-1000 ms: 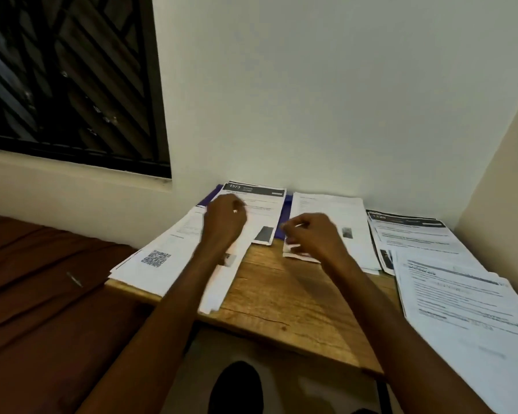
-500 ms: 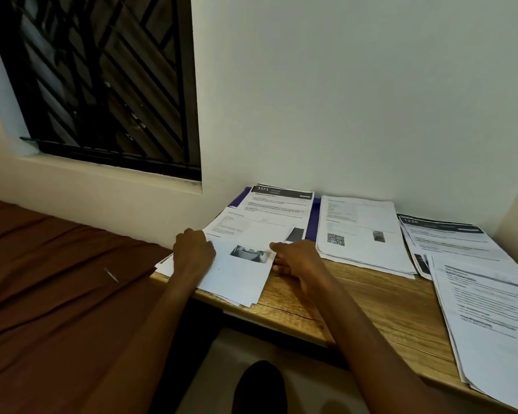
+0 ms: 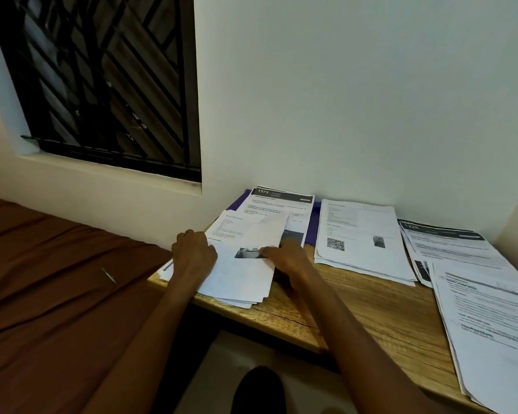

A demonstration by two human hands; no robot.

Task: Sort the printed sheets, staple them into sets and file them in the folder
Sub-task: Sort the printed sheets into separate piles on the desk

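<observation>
Sheets in a loose stack (image 3: pixel 240 273) lie at the left end of the wooden desk (image 3: pixel 356 312), their near corners fanned out and hanging a little over the desk's front edge. The left hand (image 3: pixel 193 255) rests knuckles-up on the stack's left side, its fingers curled over the paper edge; whether that grip actually pinches the sheets cannot be told from this angle. The right hand (image 3: pixel 284 256) lies on the stack's right edge with fingers reaching leftward across a small dark photo printed on the top sheet, pressing or lifting that edge; its grip too is unclear. Just behind the stack, partly under it, sits a sheet headed "1573" (image 3: pixel 281 201), lying on a purple folder (image 3: pixel 311 225) whose border shows along its left and right sides against the wall. To the right of that, apart from the hands, is a second pile with a QR code (image 3: pixel 359 237). Further right a third pile with a dark header (image 3: pixel 449 246) overlaps a fourth pile (image 3: pixel 491 330) that runs along the desk's right end toward the viewer. Left of the desk stretches a brown bedsheet (image 3: pixel 57 288) with a small pen-like object (image 3: pixel 109 275) on it. A barred window (image 3: pixel 108 82) fills the wall above.
</observation>
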